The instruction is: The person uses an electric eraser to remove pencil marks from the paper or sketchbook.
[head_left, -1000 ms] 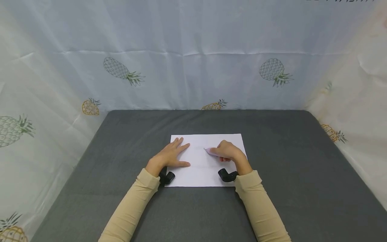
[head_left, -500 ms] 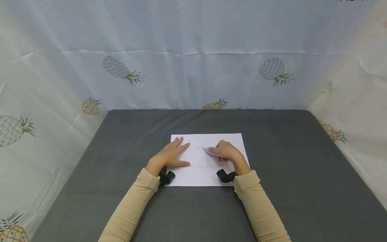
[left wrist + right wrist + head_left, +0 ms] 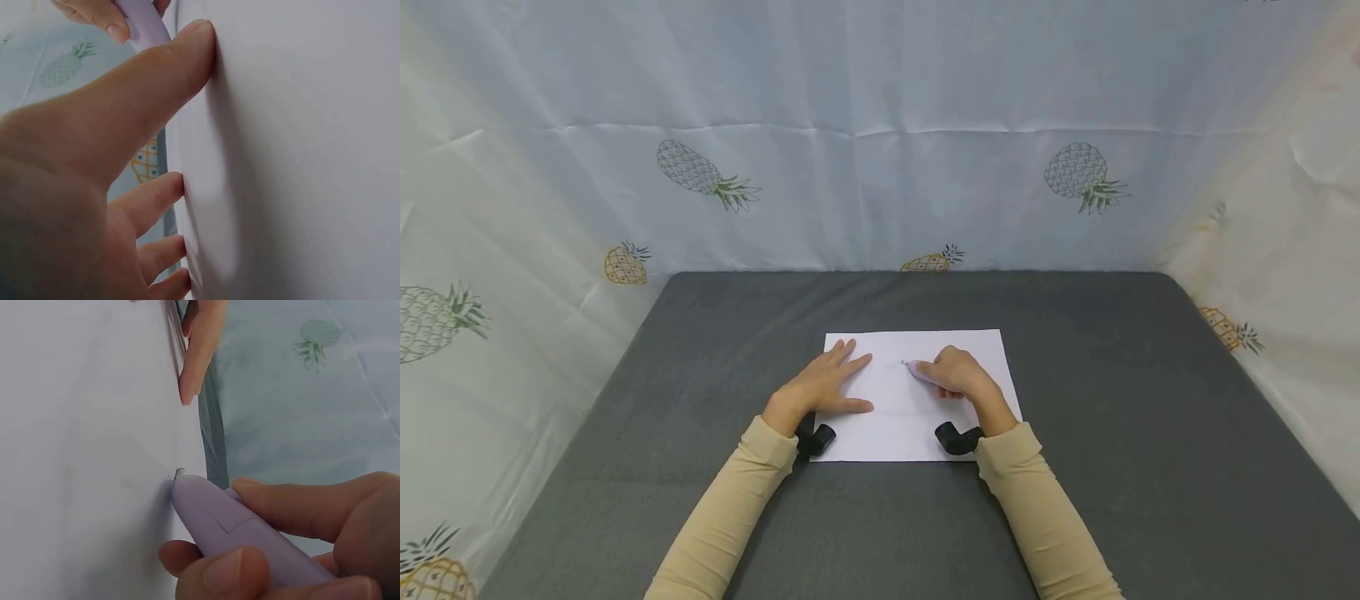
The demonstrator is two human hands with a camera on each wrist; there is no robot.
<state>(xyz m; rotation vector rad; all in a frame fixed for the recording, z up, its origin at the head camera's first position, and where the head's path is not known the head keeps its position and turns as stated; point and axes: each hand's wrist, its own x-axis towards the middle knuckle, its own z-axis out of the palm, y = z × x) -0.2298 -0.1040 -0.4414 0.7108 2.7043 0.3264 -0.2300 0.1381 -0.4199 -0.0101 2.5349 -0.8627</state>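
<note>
A sheet of white paper (image 3: 895,433) lies on the dark grey table. My left hand (image 3: 823,383) rests on its left part, fingers spread and fingertips touching the paper, as the left wrist view also shows. My right hand (image 3: 962,372) grips a thick lavender pen-shaped tool (image 3: 244,531) between thumb and fingers. The tool is tilted, its narrow pale tip at the paper near the sheet's middle. Beside the tip is a tiny dark mark (image 3: 167,477). Too little of the tip shows to tell what kind of tool it is.
Black wrist cameras (image 3: 957,437) sit under both wrists, above the sheet's near part. The grey tabletop (image 3: 1112,417) extends on all sides of the paper. White curtains (image 3: 865,100) with pineapple prints hang behind the table and at both sides.
My right hand and the lavender tool have shifted slightly left and a little away from me across the paper. The left hand has stayed in place on the sheet.
</note>
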